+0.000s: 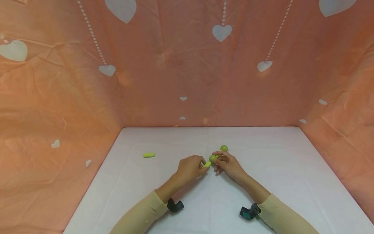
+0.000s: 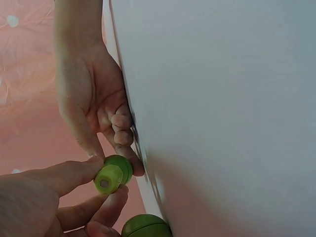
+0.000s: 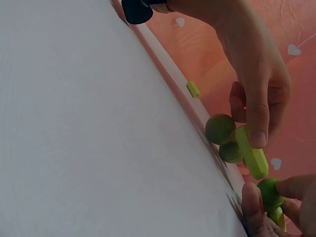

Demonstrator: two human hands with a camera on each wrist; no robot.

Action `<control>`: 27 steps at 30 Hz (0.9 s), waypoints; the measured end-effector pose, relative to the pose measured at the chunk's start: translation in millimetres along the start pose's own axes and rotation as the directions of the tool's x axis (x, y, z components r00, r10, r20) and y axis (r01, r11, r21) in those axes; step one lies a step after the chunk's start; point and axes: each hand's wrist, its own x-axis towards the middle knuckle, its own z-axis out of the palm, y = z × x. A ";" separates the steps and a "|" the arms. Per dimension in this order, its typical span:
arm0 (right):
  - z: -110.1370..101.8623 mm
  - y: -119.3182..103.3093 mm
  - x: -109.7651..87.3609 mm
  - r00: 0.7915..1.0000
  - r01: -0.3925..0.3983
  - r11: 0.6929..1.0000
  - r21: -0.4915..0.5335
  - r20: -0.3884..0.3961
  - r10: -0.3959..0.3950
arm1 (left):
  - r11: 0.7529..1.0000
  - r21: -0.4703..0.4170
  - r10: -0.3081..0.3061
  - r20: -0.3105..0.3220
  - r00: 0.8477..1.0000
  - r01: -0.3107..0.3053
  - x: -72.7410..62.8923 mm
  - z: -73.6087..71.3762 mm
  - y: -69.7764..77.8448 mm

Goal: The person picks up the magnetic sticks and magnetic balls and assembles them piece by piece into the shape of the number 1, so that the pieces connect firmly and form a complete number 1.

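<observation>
My left hand (image 1: 190,168) pinches a short yellow-green stick (image 3: 253,154) between thumb and fingers. The stick's near end shows a small grey disc in the left wrist view. A green ball (image 1: 213,159) is in the fingertips of my right hand (image 1: 229,165), and a second yellow-green stick (image 3: 277,218) extends from it. Beyond that hand lies another green ball (image 1: 224,148) in the head view. The left stick's tip is right at the held ball. In the right wrist view two green balls (image 3: 220,129) sit close together beside the left hand, which hides them from the head view.
One more yellow-green stick (image 1: 149,155) lies by itself on the white table (image 1: 140,185), to the left of the hands. Orange cloth (image 1: 181,74) with white hearts hangs behind and along both sides. A dark device (image 1: 175,205) is strapped on each wrist.
</observation>
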 end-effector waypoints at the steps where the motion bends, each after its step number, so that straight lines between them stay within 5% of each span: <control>1: 0.0 -0.1 0.0 1.000 0.001 1.000 0.000 0.000 -0.001 | 1.000 0.002 -0.001 -0.001 1.000 0.001 0.2 -0.1 0.2; 19: 0.1 -0.4 -1.0 1.000 -0.001 1.000 -0.015 -0.004 0.001 | 1.000 0.015 -0.008 -0.008 1.000 0.008 4.3 2.6 -0.1; 27: 1.2 -1.6 -1.2 1.000 -0.004 1.000 -0.031 -0.012 0.004 | 0.999 -0.027 0.021 -0.026 0.999 -0.021 1.8 -4.9 -11.8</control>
